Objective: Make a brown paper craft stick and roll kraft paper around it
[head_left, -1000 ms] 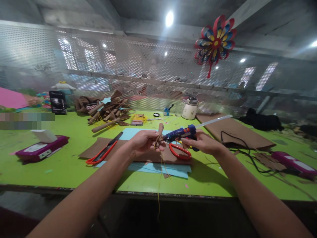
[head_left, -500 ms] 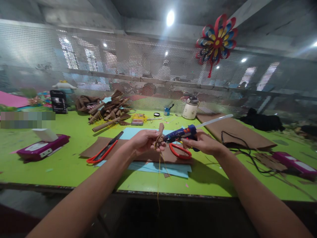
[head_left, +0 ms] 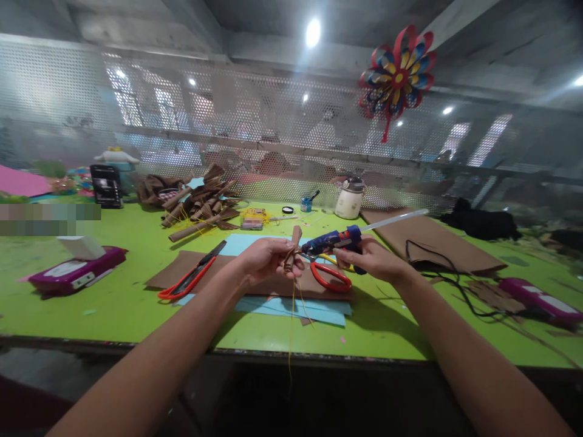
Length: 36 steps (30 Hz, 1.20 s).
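My feed, ctr of frame: L hand [head_left: 266, 261], pinching folded brown paper pc [head_left: 296, 237] at its fingertips; yellow string [head_left: 292, 321] hanging below. R of ctr: R hand [head_left: 371, 260], wrapped round blue glue gun [head_left: 334, 241], front end L, just beside pc; contact, I can't tell.

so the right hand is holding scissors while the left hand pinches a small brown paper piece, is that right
Not quite: the head view shows the right hand holding a blue glue gun. The left hand does pinch a small brown paper piece.
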Motion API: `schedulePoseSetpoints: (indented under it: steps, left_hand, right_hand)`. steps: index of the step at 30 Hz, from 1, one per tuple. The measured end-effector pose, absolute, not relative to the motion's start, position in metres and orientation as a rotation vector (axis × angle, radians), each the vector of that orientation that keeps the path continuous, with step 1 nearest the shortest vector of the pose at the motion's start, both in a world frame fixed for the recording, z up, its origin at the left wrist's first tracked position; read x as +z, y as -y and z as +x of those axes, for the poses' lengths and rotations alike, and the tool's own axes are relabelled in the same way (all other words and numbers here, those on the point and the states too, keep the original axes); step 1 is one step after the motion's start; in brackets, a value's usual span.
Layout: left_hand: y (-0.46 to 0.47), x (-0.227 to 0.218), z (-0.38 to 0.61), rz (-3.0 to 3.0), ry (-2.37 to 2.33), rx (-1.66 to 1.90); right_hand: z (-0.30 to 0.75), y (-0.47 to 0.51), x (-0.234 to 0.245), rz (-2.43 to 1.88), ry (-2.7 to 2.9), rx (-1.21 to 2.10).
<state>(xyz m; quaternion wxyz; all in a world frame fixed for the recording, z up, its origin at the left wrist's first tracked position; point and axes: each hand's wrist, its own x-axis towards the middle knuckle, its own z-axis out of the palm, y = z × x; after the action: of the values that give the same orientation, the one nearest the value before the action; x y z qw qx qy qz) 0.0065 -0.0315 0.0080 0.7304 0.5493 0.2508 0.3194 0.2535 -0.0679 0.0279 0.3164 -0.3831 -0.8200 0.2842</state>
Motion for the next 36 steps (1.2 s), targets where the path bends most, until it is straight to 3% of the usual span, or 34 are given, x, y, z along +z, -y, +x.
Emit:
schedulePoseSetpoints:
  steps: [16,36]
  left_hand:
    - [0.033,0.009,0.007,1.132,-0.573,0.71]
    - [0.033,0.009,0.006,1.155,-0.612,0.718]
  right_hand:
    - [0.248,0.072,0.026,-0.896,2.188,0.937]
    - [0.259,0.068,0.027,-0.918,2.06,0.885]
